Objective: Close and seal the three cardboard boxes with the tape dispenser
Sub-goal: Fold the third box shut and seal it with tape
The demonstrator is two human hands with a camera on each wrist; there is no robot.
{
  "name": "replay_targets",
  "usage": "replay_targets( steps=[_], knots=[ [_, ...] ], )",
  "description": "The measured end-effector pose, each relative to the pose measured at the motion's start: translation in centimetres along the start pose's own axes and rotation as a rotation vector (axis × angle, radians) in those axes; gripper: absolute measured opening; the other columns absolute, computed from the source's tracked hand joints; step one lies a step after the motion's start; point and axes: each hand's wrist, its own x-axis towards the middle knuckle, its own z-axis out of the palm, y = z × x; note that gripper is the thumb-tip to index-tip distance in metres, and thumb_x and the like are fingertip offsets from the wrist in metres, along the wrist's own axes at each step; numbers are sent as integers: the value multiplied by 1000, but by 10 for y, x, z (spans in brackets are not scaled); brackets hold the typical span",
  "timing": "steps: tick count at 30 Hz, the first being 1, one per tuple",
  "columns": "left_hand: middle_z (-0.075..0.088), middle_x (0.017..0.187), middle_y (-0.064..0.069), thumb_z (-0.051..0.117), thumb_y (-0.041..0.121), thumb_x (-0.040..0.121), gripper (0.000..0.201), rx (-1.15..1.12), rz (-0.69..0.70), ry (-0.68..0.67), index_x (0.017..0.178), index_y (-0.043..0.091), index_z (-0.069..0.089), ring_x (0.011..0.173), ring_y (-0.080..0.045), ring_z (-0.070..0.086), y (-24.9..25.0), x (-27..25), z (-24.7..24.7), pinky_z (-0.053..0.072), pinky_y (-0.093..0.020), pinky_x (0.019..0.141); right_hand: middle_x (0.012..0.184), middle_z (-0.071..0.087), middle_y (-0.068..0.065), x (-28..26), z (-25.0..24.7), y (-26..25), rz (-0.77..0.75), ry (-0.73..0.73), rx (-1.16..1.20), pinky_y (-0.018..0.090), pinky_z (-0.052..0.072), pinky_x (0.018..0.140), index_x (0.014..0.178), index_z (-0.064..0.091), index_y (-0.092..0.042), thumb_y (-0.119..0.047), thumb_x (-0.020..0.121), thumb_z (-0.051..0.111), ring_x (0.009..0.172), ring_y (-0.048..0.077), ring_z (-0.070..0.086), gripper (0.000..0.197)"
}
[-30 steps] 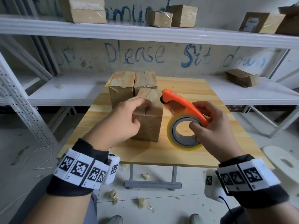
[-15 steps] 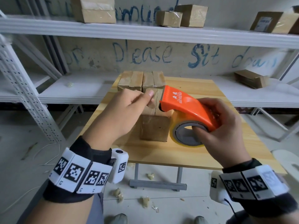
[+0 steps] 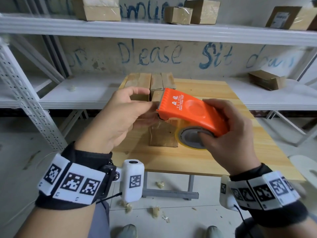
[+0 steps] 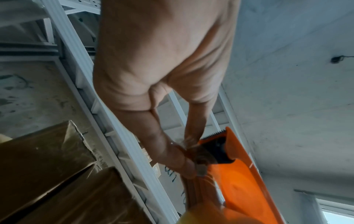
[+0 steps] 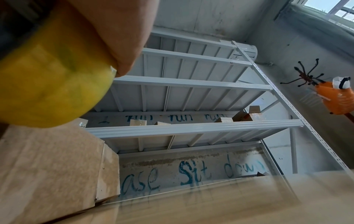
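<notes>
Now raised | right hand [image 3: 229, 134] grips tape dispenser [image 3: 190, 114] | left hand [image 3: 120, 117] pinches tape end

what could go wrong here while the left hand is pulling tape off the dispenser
The left hand pinches the tape end right beside the serrated blade of the orange tape dispenser, so a slip might nick a finger. The near cardboard box has no hand steadying it, so it could shift once tape is pressed on.

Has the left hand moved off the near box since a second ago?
Yes. The left hand has lifted off the near box and now pinches the tape end at the tape dispenser blade.
</notes>
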Motion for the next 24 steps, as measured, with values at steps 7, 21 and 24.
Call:
replay_targets(
  steps=[7,21,24],
  knots=[
    [71,59,-9,79,-4,75,47,-25,6,81,113,10,55,46,-17,67,-3,3,-3,55,-23,46,111,65,-8,4,-3,5,-35,-48,-57,9,45,90,122,65,-12,-3,59,73,103,4,61,64],
    [77,82,-15,86,2,73,66,102,24,148,113,19,37,61,-22,74,2,1,-12,57,-24,55,106,68,4,13,-23,22,-52,-131,-102,17,49,82,126,66,-9,24,59,68,95,13,63,75],
    [78,77,-9,87,5,73,71,97,1,157,121,17,36,56,-15,72,-2,-1,-9,54,-19,52,105,69,-1,13,-26,28,-1,-148,-114,10,46,82,126,67,-14,21,62,71,94,5,63,73]
  ],
)
